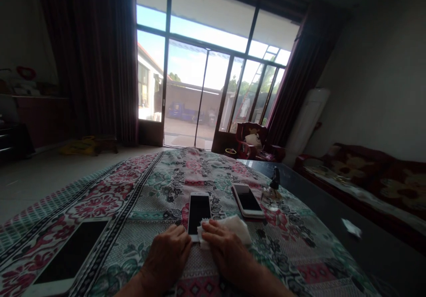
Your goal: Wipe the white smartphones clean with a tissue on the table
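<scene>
a person works at a patterned tablecloth (141, 223) with both hands drawn together over one phone. the middle phone (199, 208) lies face up and screen dark, directly in front of the person, its far end bare and its near right corner covered. the right hand (224, 243) grips a folded white tissue (240, 228), fingers laid over the top of it, with the tissue's edge resting on that covered corner. the left hand (169, 252) is curled inward at the phone's near left corner, seemingly to steady it; whether the fingers actually pinch the edge cannot be told. as a judgement, rubbing this phone is under way and unfinished, since tissue and glass are in contact. two others lie apart from the hands: the right phone (248, 200), face up near a spray bottle (271, 195), and the left phone (73, 252), face up by the cloth's dark striped band. neither is being handled, and their dark screens do not show whether they are done or left to do. the bottle stands upright, untouched. a crumpled tissue (352, 228) lies off to the right on a dark tabletop (319, 201); whether it has been used cannot be told.
</scene>
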`<state>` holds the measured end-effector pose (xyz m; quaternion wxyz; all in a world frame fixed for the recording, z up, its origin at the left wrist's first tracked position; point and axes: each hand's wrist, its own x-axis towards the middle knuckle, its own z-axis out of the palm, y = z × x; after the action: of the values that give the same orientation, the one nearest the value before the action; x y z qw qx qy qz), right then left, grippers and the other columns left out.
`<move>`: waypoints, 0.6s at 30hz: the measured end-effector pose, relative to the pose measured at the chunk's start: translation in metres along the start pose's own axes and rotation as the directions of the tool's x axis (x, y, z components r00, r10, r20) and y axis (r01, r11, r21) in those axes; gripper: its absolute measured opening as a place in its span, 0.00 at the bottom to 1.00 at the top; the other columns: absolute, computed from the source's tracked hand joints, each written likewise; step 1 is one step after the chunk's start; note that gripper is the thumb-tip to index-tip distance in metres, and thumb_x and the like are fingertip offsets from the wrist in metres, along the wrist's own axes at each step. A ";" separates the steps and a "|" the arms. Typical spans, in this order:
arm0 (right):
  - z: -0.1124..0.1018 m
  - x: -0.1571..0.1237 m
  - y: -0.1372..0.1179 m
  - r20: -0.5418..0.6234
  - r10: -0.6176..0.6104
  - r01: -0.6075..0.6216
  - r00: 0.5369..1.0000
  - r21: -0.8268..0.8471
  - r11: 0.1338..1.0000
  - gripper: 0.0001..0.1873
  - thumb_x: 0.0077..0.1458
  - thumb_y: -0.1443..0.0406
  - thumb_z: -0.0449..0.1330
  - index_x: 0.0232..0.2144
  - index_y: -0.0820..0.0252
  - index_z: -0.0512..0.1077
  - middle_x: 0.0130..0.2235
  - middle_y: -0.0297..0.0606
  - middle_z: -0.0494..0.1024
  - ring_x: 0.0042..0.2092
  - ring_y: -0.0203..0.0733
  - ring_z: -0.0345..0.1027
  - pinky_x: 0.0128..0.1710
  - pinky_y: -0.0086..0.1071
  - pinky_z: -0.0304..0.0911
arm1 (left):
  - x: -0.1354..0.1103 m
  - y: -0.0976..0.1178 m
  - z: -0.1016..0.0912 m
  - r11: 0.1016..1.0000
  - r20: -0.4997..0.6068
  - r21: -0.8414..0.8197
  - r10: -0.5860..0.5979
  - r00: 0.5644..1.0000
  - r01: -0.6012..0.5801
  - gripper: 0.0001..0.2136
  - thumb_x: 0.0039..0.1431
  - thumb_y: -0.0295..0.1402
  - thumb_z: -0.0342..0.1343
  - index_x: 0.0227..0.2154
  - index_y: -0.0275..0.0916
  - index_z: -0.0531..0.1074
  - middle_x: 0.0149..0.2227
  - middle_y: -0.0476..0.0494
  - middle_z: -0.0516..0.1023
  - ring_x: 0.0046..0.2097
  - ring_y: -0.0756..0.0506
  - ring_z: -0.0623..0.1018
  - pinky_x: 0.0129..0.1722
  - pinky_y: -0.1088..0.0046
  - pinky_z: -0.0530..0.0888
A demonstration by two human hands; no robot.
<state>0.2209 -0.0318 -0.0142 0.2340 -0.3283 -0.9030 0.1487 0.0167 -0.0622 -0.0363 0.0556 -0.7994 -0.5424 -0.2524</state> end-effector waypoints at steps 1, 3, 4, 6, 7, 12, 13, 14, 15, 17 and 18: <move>-0.001 -0.003 -0.002 0.006 -0.010 0.010 1.000 0.002 1.000 0.20 0.60 0.71 0.49 0.50 0.56 0.74 0.59 0.39 0.68 0.63 0.45 0.57 0.63 0.43 0.55 | 0.000 0.000 0.000 1.000 0.002 -0.003 0.001 1.000 -0.001 0.12 0.61 0.23 0.49 0.24 0.40 0.71 0.28 0.48 0.75 0.34 0.45 0.75 0.33 0.71 0.67; -0.003 -0.002 -0.003 0.008 -0.045 0.045 0.999 0.011 0.999 0.20 0.59 0.72 0.49 0.49 0.56 0.74 0.58 0.39 0.70 0.61 0.44 0.60 0.63 0.42 0.55 | 0.000 -0.001 0.001 1.000 0.008 -0.004 0.001 1.000 -0.001 0.12 0.61 0.24 0.49 0.24 0.40 0.71 0.28 0.48 0.75 0.34 0.45 0.75 0.33 0.71 0.67; -0.004 0.001 -0.002 0.005 -0.063 0.063 0.998 0.014 0.998 0.20 0.59 0.72 0.49 0.48 0.57 0.75 0.57 0.40 0.71 0.60 0.44 0.61 0.62 0.42 0.56 | 0.000 -0.001 0.001 1.000 0.011 0.000 0.001 1.000 -0.001 0.12 0.61 0.24 0.49 0.24 0.40 0.71 0.28 0.48 0.76 0.34 0.45 0.75 0.33 0.71 0.67; -0.006 0.012 0.003 -0.006 -0.077 0.077 0.997 0.012 0.997 0.19 0.60 0.71 0.49 0.47 0.58 0.75 0.56 0.40 0.73 0.59 0.43 0.63 0.62 0.41 0.56 | 0.001 -0.001 0.001 1.000 0.019 0.010 -0.001 1.000 0.001 0.12 0.62 0.24 0.49 0.24 0.40 0.71 0.28 0.48 0.76 0.34 0.46 0.75 0.32 0.71 0.67; -0.005 0.019 0.007 -0.014 -0.066 0.066 0.998 0.004 0.998 0.19 0.60 0.71 0.49 0.47 0.58 0.75 0.55 0.40 0.73 0.59 0.43 0.63 0.62 0.41 0.56 | 0.001 -0.001 0.001 1.000 0.024 0.013 -0.001 1.000 0.001 0.12 0.61 0.24 0.49 0.24 0.40 0.71 0.28 0.48 0.76 0.34 0.46 0.75 0.32 0.71 0.66; 0.003 0.065 0.030 -0.050 0.022 -0.025 0.999 -0.069 0.997 0.18 0.60 0.71 0.50 0.47 0.58 0.75 0.56 0.40 0.72 0.60 0.42 0.62 0.63 0.40 0.53 | 0.002 0.001 -0.003 1.000 0.053 0.009 -0.011 0.999 0.010 0.11 0.61 0.24 0.50 0.24 0.39 0.72 0.29 0.48 0.76 0.34 0.45 0.75 0.31 0.72 0.66; 0.005 0.075 0.033 -0.057 0.026 -0.030 0.998 -0.082 0.996 0.18 0.60 0.72 0.50 0.47 0.57 0.74 0.56 0.40 0.72 0.60 0.41 0.62 0.63 0.39 0.53 | 0.002 0.001 -0.004 1.000 0.056 0.007 -0.015 0.998 0.015 0.11 0.61 0.24 0.51 0.24 0.39 0.72 0.29 0.48 0.76 0.34 0.46 0.75 0.31 0.72 0.65; 0.007 0.083 0.036 -0.060 0.031 -0.037 0.998 -0.095 0.995 0.18 0.60 0.72 0.50 0.48 0.57 0.74 0.56 0.40 0.72 0.60 0.41 0.62 0.62 0.38 0.53 | 0.003 0.001 -0.005 1.000 0.058 0.006 -0.017 0.998 0.017 0.11 0.61 0.25 0.51 0.24 0.39 0.72 0.29 0.48 0.76 0.34 0.46 0.75 0.31 0.72 0.65; 0.009 0.091 0.039 -0.060 0.039 -0.045 0.997 -0.108 0.993 0.19 0.60 0.72 0.50 0.48 0.57 0.73 0.56 0.40 0.72 0.60 0.41 0.62 0.62 0.38 0.54 | 0.003 0.001 -0.005 1.000 0.058 0.004 -0.017 0.998 0.017 0.11 0.61 0.25 0.51 0.24 0.39 0.72 0.29 0.48 0.76 0.34 0.46 0.75 0.31 0.72 0.65; 0.011 0.103 0.043 -0.057 0.060 -0.068 0.997 -0.131 0.989 0.19 0.59 0.73 0.50 0.49 0.56 0.72 0.56 0.40 0.72 0.59 0.41 0.62 0.61 0.38 0.55 | 0.003 0.002 -0.006 1.000 0.058 0.002 -0.015 0.998 0.015 0.11 0.61 0.25 0.51 0.24 0.39 0.72 0.29 0.48 0.76 0.34 0.46 0.75 0.32 0.72 0.65; 0.011 0.107 0.044 -0.053 0.071 -0.078 0.996 -0.140 0.987 0.20 0.58 0.73 0.50 0.49 0.56 0.72 0.56 0.40 0.72 0.59 0.41 0.62 0.60 0.38 0.56 | 0.003 0.002 -0.006 1.000 0.057 0.000 -0.011 0.998 0.011 0.11 0.61 0.25 0.51 0.24 0.39 0.72 0.29 0.48 0.76 0.34 0.46 0.75 0.32 0.72 0.65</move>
<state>0.1657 0.0703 -0.0074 0.2260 -0.3809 -0.8925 0.0848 0.0169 -0.0624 -0.0292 0.0386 -0.8032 -0.5482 -0.2297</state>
